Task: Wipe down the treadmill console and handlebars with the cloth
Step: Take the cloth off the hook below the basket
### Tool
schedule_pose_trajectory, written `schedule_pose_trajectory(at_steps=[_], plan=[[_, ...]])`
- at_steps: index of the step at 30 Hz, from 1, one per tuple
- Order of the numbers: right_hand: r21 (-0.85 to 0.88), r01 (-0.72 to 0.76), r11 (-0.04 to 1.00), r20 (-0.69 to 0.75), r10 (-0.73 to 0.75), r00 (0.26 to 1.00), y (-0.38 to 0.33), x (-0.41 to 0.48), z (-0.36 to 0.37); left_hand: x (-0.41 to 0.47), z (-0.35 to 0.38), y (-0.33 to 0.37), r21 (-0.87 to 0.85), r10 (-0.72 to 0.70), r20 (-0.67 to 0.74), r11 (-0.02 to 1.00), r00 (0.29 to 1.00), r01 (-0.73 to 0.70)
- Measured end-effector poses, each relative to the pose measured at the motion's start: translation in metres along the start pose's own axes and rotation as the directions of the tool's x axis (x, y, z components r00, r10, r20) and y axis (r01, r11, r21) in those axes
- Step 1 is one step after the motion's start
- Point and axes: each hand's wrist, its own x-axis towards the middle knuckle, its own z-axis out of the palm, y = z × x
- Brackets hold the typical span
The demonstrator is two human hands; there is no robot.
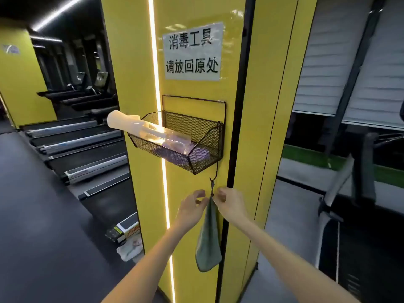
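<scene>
purple thing (200,154) half hidden under spray bottle (153,131)

Grey-green cloth (207,241) hangs limp from a hook (212,180); lower end rounded.

Black mesh basket (207,132) fixed to yellow pillar (144,182), clear spray bottle (157,133) lying tilted in it over purple cloth (201,154), wire hook (211,179) under right corner, grey-green cloth (207,237) hanging from hook
</scene>
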Motion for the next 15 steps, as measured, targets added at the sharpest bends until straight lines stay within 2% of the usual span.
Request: schedule_pose_trajectory(at_steps=[4, 10, 15], plan=[[0.01, -0.096, 0.995, -0.045, 0.096, 0.994, -0.002, 0.013, 0.002, 0.013, 0.002, 0.008, -0.07, 0.032, 0.053, 0.997, 0.998, -0.028], [0.121, -0.075, 0.99, -0.04, 0.08, 0.996, -0.001, 0.025, 0.0, 0.033, 0.001, 0.017, -0.171, -0.005, -0.083, 0.985, 0.997, -0.01], [0.188, -0.046, 0.981, -0.03, 0.053, 0.998, -0.006, 0.022, -0.003, 0.031, -0.011, 0.022, -0.274, -0.043, -0.065, 0.961, 0.997, 0.023]])
